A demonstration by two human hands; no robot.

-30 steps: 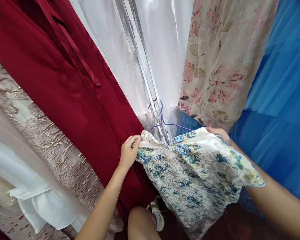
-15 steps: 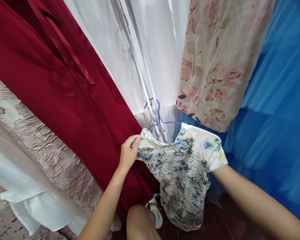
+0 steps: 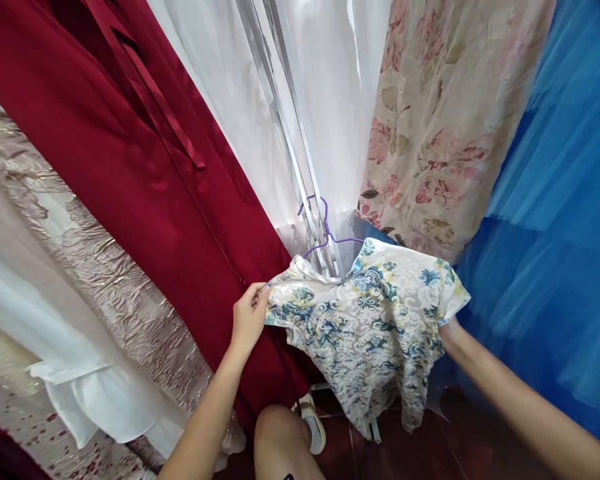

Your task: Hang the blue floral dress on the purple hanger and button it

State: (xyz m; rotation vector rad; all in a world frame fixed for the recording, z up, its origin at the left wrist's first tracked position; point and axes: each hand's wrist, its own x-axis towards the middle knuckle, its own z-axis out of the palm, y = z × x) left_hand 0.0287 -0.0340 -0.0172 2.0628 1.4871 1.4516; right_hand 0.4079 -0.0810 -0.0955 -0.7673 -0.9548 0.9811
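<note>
A short-sleeved blouse [image 3: 365, 320], cream with blue and yellow flowers, hangs on a thin purple hanger [image 3: 326, 230]. My left hand [image 3: 250, 313] pinches the edge of its left-side sleeve and holds that sleeve out to the side. On the other side, my right hand [image 3: 449, 328] is mostly hidden in the opposite sleeve, with only the wrist area showing at the opening, so its fingers cannot be seen. The hanger's hook stands up beside a white metal post [image 3: 300, 160]. The blouse's lower part hangs in folds above the floor.
A dark red gown [image 3: 145, 167] and a textured pinkish garment [image 3: 125, 267] hang on the left. White cloth [image 3: 325, 87] hangs behind the post. A beige floral garment [image 3: 440, 133] and blue tulle [image 3: 545, 267] are on the right. My knee [image 3: 283, 443] and shoe [image 3: 314, 427] are below.
The blouse is spread wider: my left hand has drawn its sleeve outward and slightly down. My right hand has gone further out to the right, and the hem has swung up.
</note>
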